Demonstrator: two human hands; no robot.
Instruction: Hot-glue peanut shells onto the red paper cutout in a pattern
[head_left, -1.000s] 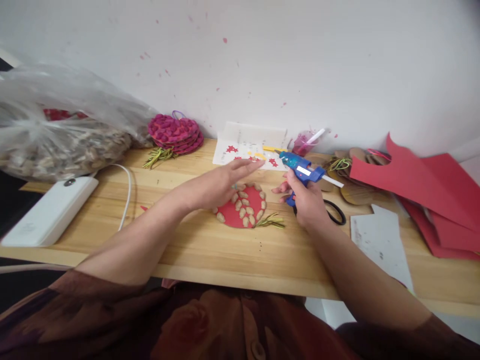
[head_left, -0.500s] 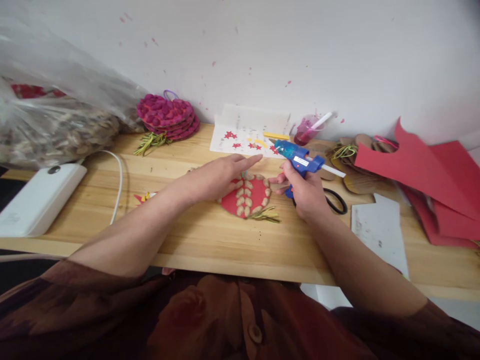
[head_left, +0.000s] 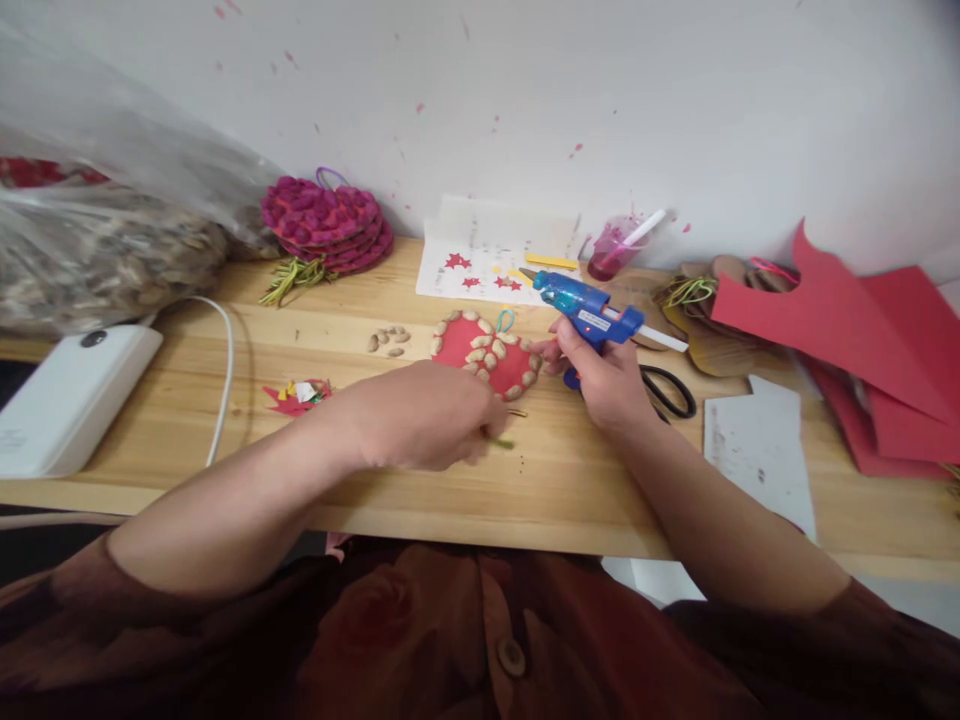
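My left hand (head_left: 439, 415), fingers closed, lies over the lower edge of a red disc (head_left: 454, 347). Ends of a green-yellow tassel (head_left: 501, 443) poke out from its fingers. Tan nutshell-like pieces edge the disc and form bands across it; a blue loop (head_left: 505, 320) tops it. In my right hand (head_left: 611, 385) is a blue glue gun (head_left: 581, 305), its nozzle pointing left and a white glue stick out of its back. The right fingertips are close to the disc's right edge. Several loose shells (head_left: 390, 340) lie left of the disc.
Small red stars (head_left: 457, 261) sit on white paper (head_left: 487, 225) at the back. A stack of magenta discs (head_left: 326, 220), a bag of shells (head_left: 112, 250) and a white power bank (head_left: 82, 400) stand left. Red sheets (head_left: 840, 330), black scissor handles (head_left: 675, 390) and a pink cup (head_left: 611, 250) are right.
My left hand has moved from the disc's upper left down to its lower edge and closed on the tassel. The disc's top and the loose shells are uncovered. The glue gun stays nearly in place.
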